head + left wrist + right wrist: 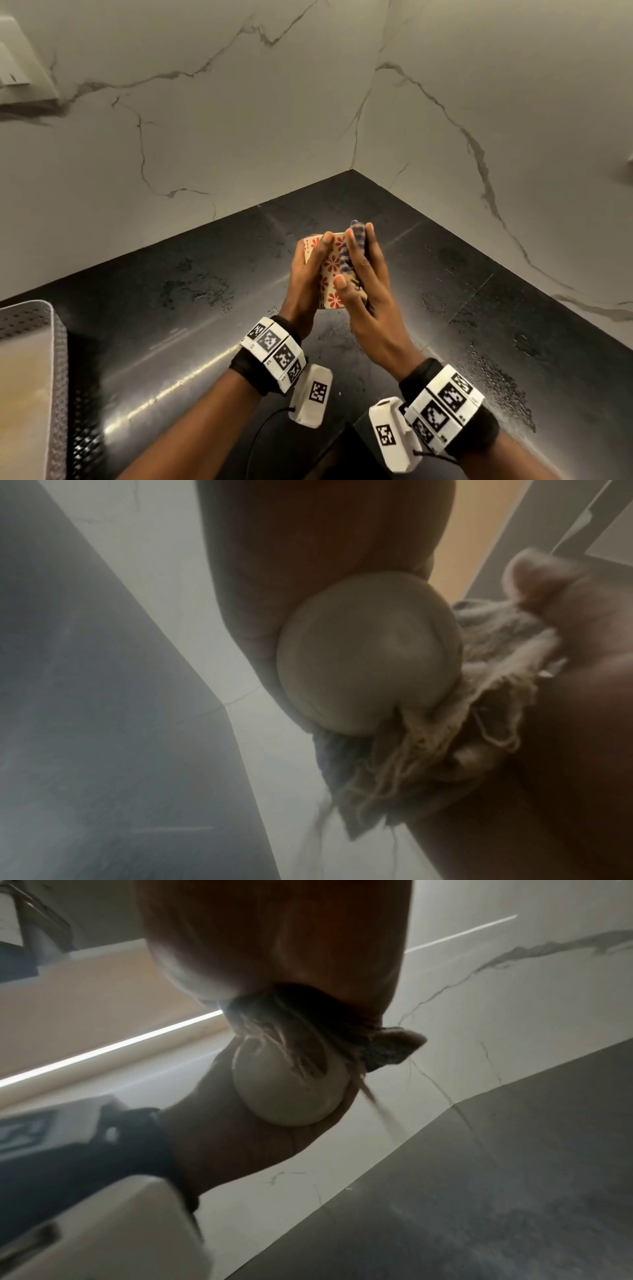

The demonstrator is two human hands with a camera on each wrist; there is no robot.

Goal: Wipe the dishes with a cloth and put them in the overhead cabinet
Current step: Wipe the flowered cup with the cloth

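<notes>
Wiping a floral cup [329, 270] above the black counter [479, 308] | left hand [305, 274] wraps it at 9 o'clock, steadying | right hand [363, 274] presses striped cloth [347, 253] against its 3 o'clock side, fingers extended | cabinet unseen

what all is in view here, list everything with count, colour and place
cream ceramic cup with red flowers: 1, cream and red, held above the counter between both hands
blue-and-white striped cloth: 1, pressed on the cup's right side
perforated metal tray: 1, silver, far left edge
black stone countertop: 1, wet patches, corner
white marble wall: 2 faces meeting at the corner
left hand: grips the cup
right hand: holds the cloth against the cup
</notes>
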